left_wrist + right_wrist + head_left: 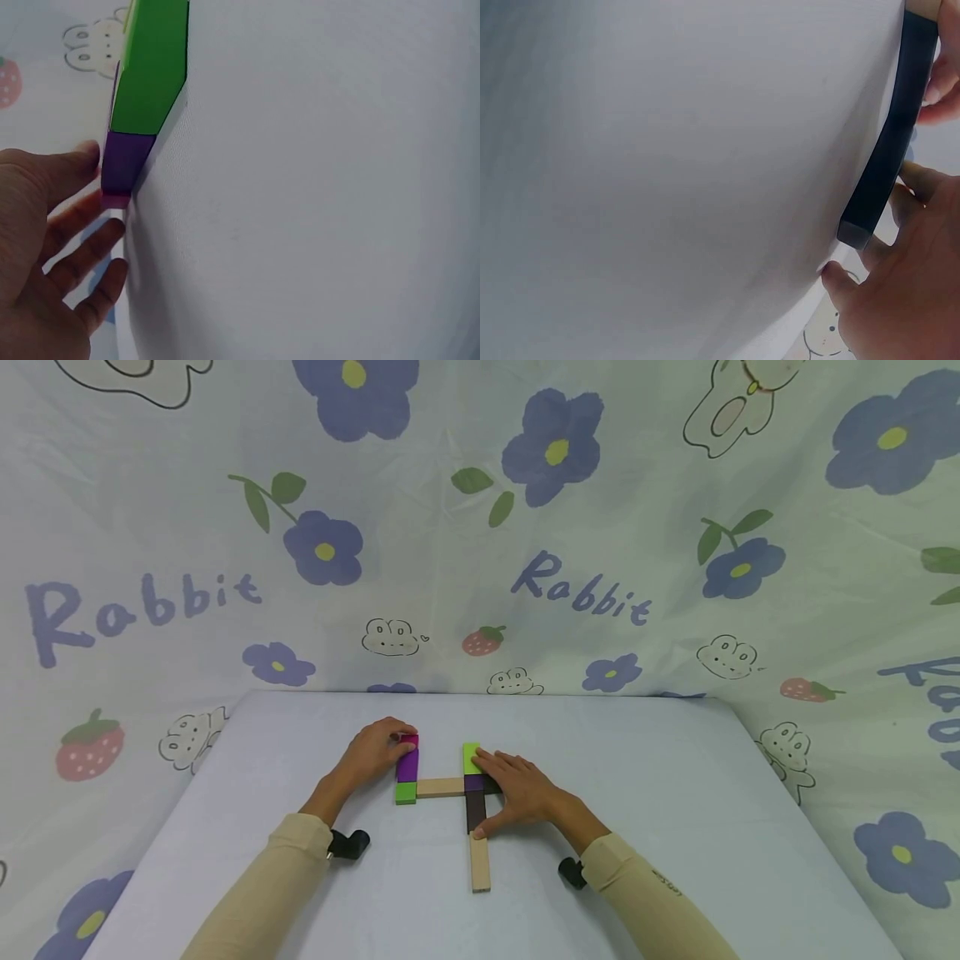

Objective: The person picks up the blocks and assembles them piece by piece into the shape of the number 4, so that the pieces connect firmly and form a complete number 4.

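A flat figure of joined blocks lies on the white table. At its left arm, my left hand [372, 752] pinches the far magenta block [409, 741] with thumb and forefinger; a purple block [407, 766] and a green block [406, 792] follow it toward me. In the left wrist view, the other fingers are spread. My right hand [521, 787] lies spread over the right arm, fingertips on the lime block [471, 758] and thumb beside the dark brown block [476, 812]. It partly hides a black block [491, 785], whose length shows in the right wrist view.
A tan wooden block [441, 787] bridges the two arms and meets a small dark purple block [474, 782]. Another tan block [480, 862] ends the right arm nearest me. Behind the table [637, 735] hangs a cloth [420, 527] printed with flowers and rabbits.
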A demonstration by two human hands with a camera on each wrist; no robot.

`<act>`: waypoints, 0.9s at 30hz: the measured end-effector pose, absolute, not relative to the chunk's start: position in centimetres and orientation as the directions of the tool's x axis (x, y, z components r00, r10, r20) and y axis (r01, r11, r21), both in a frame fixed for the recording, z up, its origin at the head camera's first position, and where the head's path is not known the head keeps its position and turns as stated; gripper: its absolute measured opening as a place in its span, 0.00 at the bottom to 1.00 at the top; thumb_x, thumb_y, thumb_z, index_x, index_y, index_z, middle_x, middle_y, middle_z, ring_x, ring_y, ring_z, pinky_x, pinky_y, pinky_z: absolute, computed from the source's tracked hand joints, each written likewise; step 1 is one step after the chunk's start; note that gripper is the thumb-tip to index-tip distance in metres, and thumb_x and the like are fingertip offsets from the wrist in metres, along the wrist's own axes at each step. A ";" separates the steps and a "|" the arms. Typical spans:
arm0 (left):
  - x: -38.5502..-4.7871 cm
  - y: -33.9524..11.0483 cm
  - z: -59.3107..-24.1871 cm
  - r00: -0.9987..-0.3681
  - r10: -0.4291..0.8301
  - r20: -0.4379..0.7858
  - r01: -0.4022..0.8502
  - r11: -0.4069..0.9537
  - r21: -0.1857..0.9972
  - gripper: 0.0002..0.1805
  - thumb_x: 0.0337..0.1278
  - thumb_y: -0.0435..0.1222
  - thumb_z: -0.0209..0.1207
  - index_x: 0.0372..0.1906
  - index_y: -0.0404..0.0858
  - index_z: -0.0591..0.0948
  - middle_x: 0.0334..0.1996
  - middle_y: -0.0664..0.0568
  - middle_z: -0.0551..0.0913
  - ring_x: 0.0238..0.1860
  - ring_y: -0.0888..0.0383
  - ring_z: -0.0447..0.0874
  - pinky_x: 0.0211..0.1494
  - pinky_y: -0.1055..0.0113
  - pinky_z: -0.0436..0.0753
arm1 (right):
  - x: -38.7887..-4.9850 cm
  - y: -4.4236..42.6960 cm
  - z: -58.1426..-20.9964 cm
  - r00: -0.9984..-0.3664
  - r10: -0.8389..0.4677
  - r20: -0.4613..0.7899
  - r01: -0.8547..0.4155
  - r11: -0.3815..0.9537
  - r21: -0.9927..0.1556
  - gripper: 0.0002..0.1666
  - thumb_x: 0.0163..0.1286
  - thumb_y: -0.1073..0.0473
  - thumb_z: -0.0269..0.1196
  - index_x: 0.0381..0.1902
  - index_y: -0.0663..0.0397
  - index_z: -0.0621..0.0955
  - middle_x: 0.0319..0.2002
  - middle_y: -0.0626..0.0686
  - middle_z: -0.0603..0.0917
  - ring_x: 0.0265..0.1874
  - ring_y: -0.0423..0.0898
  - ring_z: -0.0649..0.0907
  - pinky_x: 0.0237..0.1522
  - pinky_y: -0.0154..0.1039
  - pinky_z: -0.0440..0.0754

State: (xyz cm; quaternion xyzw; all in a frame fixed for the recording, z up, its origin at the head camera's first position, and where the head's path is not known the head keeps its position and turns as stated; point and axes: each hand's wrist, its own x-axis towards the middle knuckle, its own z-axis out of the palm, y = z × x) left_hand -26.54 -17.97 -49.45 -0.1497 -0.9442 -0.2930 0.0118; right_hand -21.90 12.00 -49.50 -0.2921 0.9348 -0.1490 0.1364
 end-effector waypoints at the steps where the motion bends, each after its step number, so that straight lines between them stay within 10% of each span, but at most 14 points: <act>1: -26.5 -18.0 -49.4 -0.957 0.270 0.108 0.283 0.781 0.557 0.18 0.65 0.35 0.66 0.58 0.36 0.83 0.53 0.43 0.83 0.53 0.45 0.80 0.60 0.44 0.77 | -21.9 12.0 -49.5 -0.792 -0.587 -0.168 -0.506 0.785 -0.358 0.71 0.47 0.22 0.71 0.82 0.39 0.54 0.81 0.44 0.51 0.79 0.51 0.53 0.75 0.60 0.54; 27: -26.0 -18.1 -49.4 -0.971 0.222 0.091 0.230 0.752 0.618 0.19 0.70 0.38 0.62 0.62 0.38 0.80 0.55 0.43 0.82 0.56 0.44 0.79 0.63 0.44 0.75 | -21.8 12.0 -49.5 -0.790 -0.593 -0.158 -0.507 0.776 -0.375 0.71 0.48 0.23 0.72 0.82 0.40 0.54 0.81 0.44 0.51 0.79 0.52 0.53 0.75 0.59 0.52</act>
